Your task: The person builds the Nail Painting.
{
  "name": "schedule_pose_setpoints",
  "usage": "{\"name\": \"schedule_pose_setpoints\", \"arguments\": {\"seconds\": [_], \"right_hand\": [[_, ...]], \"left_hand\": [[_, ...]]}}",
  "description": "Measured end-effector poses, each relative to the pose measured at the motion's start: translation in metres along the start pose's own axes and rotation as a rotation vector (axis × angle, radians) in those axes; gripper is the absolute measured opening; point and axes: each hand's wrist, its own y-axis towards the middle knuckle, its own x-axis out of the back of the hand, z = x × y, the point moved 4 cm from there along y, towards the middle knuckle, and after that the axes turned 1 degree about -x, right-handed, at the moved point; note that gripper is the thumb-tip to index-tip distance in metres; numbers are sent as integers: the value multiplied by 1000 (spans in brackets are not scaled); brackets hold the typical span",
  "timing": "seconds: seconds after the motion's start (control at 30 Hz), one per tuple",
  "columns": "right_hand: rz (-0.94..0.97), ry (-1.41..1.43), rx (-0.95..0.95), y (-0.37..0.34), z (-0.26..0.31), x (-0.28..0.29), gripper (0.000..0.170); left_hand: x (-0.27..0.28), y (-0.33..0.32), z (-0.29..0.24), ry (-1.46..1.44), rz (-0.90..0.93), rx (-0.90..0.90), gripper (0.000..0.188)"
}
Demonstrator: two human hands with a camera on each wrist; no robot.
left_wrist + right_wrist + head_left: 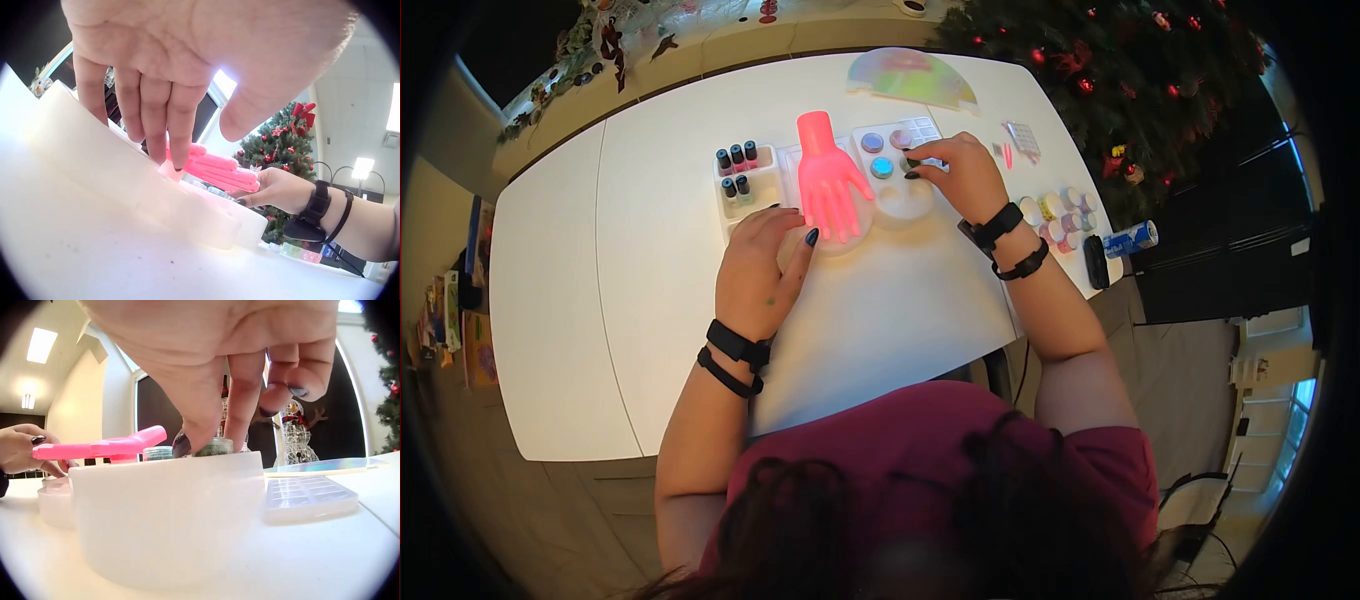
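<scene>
A pink model hand [830,185] lies on a white tray in the middle of the table. My right hand [968,178] pinches a small jar of green glitter [214,447] between thumb and fingers, at the tray [169,512] that holds other jars. Beside it are a blue jar [882,167], a lilac jar [872,143] and a pink jar [901,139]. My left hand [762,262] is by the left side of the model hand, its fingers extended and relaxed over the tray's edge; in the left wrist view the fingertips reach the pink model [219,167].
Dark-capped bottles [737,155] stand in a white holder [768,190] at left. Behind are an iridescent board [912,80] and a clear palette [309,497]. At right are several pots [1052,207], a black case [1096,262] and a blue can [1131,239].
</scene>
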Motion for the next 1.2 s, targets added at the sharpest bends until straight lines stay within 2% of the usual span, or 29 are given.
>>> {"name": "schedule_pose_setpoints", "arguments": {"seconds": [0.13,0.27,0.37,0.43,0.47,0.53,0.57,0.7,0.77,0.87,0.9,0.93,1.0,1.03,1.07,1.13,1.2], "right_hand": [[-64,-37,135,-3,8,-2,24],[-38,-66,161,-17,8,9,23],[-128,18,215,-28,4,31,25],[28,-61,56,-40,-17,46,29],[30,-58,53,-47,-17,50,29],[193,-278,-298,-66,-30,50,31],[246,-241,-342,-68,-40,45,31],[219,-192,-343,-74,-59,30,29],[124,-180,-253,-72,-71,23,30],[95,-165,-181,-68,-69,18,28],[116,-127,-230,-66,-72,17,25],[110,-115,-223,-62,-65,17,25],[96,47,-331,-57,-46,30,24],[92,196,-375,-53,-17,39,24],[93,201,-377,-50,3,43,24],[128,218,-55,-47,43,42,24],[72,168,-6,-46,56,22,24]], "left_hand": [[1,0,-1,21,18,3,24],[-2,0,3,-2,35,-8,23],[0,1,2,3,9,5,23],[1,1,1,-3,19,-2,23],[0,1,1,-2,23,0,23],[0,1,0,10,19,-12,24],[0,1,0,9,22,-14,24],[-1,2,1,19,3,-2,24],[1,1,1,27,-8,-9,24],[-1,0,5,41,2,-3,26],[-2,-1,7,25,4,-4,26],[-2,-2,8,7,8,-6,27],[-3,-2,11,23,18,11,26],[-3,-1,10,25,18,10,26],[-3,-2,9,26,20,11,26],[-2,0,6,24,37,15,26],[-2,0,4,22,51,11,27]]}}
